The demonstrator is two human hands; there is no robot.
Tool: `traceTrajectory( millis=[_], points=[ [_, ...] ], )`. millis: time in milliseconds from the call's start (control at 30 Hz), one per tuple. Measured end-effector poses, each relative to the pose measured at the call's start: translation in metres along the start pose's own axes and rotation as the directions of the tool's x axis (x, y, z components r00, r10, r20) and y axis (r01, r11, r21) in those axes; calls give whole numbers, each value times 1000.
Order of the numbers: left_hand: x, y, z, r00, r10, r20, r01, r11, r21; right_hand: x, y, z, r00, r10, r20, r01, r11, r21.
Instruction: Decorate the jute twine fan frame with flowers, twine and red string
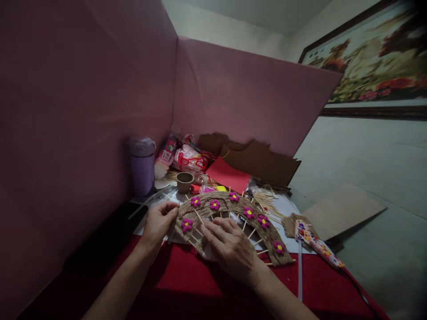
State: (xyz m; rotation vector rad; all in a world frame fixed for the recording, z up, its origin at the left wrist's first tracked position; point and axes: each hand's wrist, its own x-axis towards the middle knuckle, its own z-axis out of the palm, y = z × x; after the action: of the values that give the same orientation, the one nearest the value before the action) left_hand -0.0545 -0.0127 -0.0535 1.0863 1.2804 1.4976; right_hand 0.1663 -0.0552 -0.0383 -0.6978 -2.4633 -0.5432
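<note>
A woven jute arch (pixel 256 231) with thin wooden sticks poking through it lies on the red cloth (pixel 187 284). Several pink flowers with yellow centres, one of them (pixel 215 204), sit along its band. My left hand (pixel 159 223) pinches the arch's left end, fingers curled on its edge. My right hand (pixel 230 246) rests inside the curve, fingers spread flat over the sticks and the lower left part of the weave.
A purple tumbler (pixel 142 165) stands at the left by the pink partition (pixel 83 111). Behind the arch are a small brown cup (pixel 184 181), red paper (pixel 228 174), cardboard pieces (pixel 263 162) and plastic bags. A flower-patterned glue gun (pixel 316 243) lies at the right. A framed picture (pixel 376 58) hangs beyond.
</note>
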Motion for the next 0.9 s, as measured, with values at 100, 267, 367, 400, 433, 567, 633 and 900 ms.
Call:
traceTrajectory(
  millis=[100,267,367,400,433,567,633,900],
  points=[
    [1,-1,0,1000,5,-10,-5,1000,1,0,0,0,1000,4,-9,-4,1000,16],
    [2,-2,1,1000,-3,-11,3,1000,-13,0,1,-1,998,50,-46,-49,999,19],
    [2,-2,0,1000,-1,-11,1,1000,-3,-2,2,0,998,54,-12,-54,998,23],
    [2,-3,0,1000,-1,-8,1,1000,-1,-2,2,1,998,55,-3,-55,998,31],
    [2,-4,0,1000,1,-5,-1,1000,-2,-3,3,0,998,61,3,-61,997,44],
    [2,-6,0,1000,4,6,-4,1000,-25,-5,4,-2,993,117,-13,-115,988,104],
    [2,-6,0,1000,3,-4,-3,1000,-30,-5,5,-2,992,127,-21,-124,986,110],
    [2,-7,-1,1000,-6,-5,6,1000,-14,-5,6,-1,991,130,-31,-127,987,103]
  ],
)
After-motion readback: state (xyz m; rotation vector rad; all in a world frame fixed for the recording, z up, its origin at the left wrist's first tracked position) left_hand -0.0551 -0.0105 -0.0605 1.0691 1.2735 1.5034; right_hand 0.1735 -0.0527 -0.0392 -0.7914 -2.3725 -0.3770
